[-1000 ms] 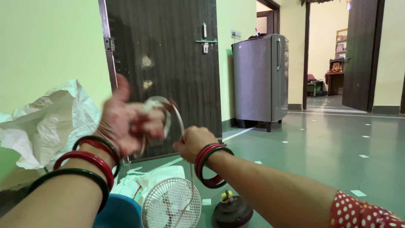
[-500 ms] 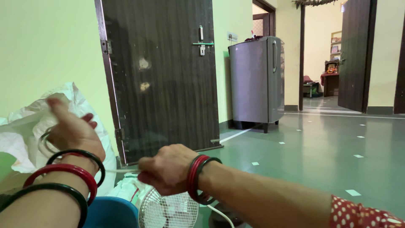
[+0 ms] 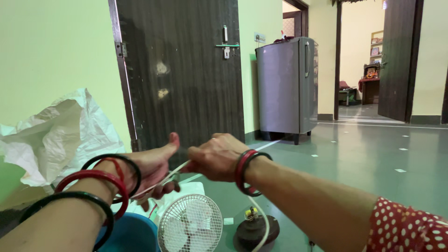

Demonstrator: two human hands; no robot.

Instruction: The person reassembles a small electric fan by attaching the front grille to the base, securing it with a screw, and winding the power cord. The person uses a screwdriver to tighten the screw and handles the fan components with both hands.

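Green tiled floor, dark door

Hands together again, cord between.

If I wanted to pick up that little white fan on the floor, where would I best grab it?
Probably by the outer rim of the round wire grille, near its top, coming from above. The white fan faces the camera with the upper edge of its grille exposed, while a blue tub crowds its left side and a dark round base sits to its right. The wire mesh itself looks too thin to grip.
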